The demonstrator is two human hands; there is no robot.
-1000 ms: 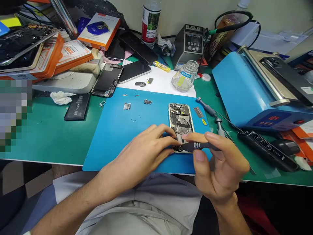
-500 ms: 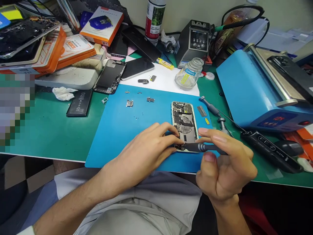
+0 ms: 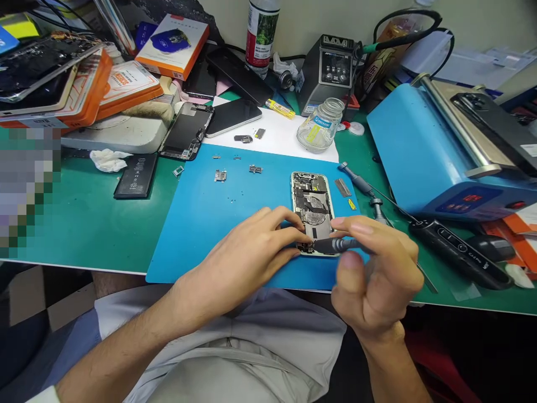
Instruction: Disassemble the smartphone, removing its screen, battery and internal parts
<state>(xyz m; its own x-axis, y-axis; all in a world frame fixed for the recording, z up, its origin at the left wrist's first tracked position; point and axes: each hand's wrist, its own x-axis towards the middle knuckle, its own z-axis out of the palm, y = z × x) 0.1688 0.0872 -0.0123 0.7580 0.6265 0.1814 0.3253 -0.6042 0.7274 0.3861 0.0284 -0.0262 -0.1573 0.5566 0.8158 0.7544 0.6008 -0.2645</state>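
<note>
An opened phone with its insides showing lies on the blue mat. My left hand rests on the mat, its fingertips pressed against the phone's lower left corner. My right hand pinches a grey screwdriver between thumb and fingers, held nearly level, its tip at the phone's bottom edge close to my left fingertips. Small metal plates and screws lie scattered on the mat's far part.
A blue roller machine stands at the right, a black electric driver in front of it. A glass jar, a soldering station, a bottle, a battery, a detached screen and orange boxes crowd the green table.
My right hand has shifted slightly left with the screwdriver, the tip staying at the phone's bottom edge. My left hand has stayed on the phone's corner.
</note>
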